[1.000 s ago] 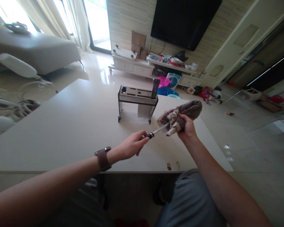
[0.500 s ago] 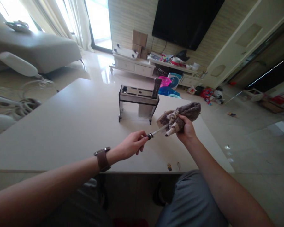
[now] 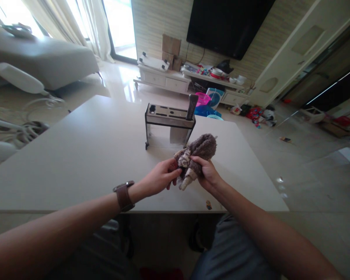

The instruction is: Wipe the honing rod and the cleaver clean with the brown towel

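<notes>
My left hand (image 3: 167,174) is closed around the black handle of a knife; its slim metal blade is hidden within the cloth now. My right hand (image 3: 207,170) grips a bunched, fluffy grey-brown cloth (image 3: 204,147) with paler folded ends. The cloth lies right against the fingers of my left hand, above the near half of the white table. Behind it stands a metal knife rack (image 3: 170,115) with slots along its top. A dark-handled cleaver (image 3: 191,107) is upright in the rack's right end, its broad blade showing below.
The white table (image 3: 76,155) spreads widely to the left, its near edge before my knees. A small sticker (image 3: 208,205) is on that edge. Beyond are a low TV cabinet (image 3: 163,81), a pink basket (image 3: 202,99), and a white chair (image 3: 20,79) at left.
My right hand has brought the cloth left and down along the blade to my left hand, covering the metal that showed before. My left hand has barely moved.
</notes>
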{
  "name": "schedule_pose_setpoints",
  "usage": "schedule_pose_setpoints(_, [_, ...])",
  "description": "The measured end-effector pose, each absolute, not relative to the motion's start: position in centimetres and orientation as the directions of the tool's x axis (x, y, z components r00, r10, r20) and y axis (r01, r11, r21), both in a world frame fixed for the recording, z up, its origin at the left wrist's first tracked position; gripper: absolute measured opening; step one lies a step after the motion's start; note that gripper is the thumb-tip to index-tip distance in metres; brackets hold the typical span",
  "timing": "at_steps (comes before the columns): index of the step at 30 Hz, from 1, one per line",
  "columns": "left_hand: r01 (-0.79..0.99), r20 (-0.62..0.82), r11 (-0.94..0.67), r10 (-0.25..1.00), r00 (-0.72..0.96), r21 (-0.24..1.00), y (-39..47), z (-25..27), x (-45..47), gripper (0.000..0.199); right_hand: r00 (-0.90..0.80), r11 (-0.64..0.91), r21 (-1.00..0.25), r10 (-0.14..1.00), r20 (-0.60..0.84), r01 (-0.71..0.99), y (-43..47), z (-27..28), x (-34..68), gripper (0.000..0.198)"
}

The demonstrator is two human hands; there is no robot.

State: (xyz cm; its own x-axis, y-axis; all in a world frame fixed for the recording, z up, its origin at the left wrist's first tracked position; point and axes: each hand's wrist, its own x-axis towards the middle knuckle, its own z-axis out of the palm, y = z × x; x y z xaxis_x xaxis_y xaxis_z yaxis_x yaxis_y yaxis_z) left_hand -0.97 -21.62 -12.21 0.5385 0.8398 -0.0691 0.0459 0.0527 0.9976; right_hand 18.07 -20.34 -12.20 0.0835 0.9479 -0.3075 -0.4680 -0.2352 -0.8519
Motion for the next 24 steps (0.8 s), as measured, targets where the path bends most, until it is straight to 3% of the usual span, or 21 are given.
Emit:
schedule_pose_setpoints(6, [0.066,-0.167,0.161,0.765,0.622,0.985,-21.1,-11.7,-0.9,0.039,0.13,-0.222,-0.846,0.938,-0.321,-0.485,-20.1,-11.7,18.4,0.023])
schedule_pose_setpoints(10, [0.091,-0.159,0.131,0.757,0.634,0.987,-20.9,-11.9,-0.9,0.042,0.131,-0.215,-0.844,0.94,-0.316,-0.491,-19.6,-11.4,18.8,0.025])
schedule_pose_setpoints(24, [0.168,-0.125,0.026,0.779,0.614,0.986,-21.4,-11.7,-1.4,0.035,0.351,0.021,-0.823,0.911,-0.218,-0.567,-16.0,-9.1,24.9,0.017])
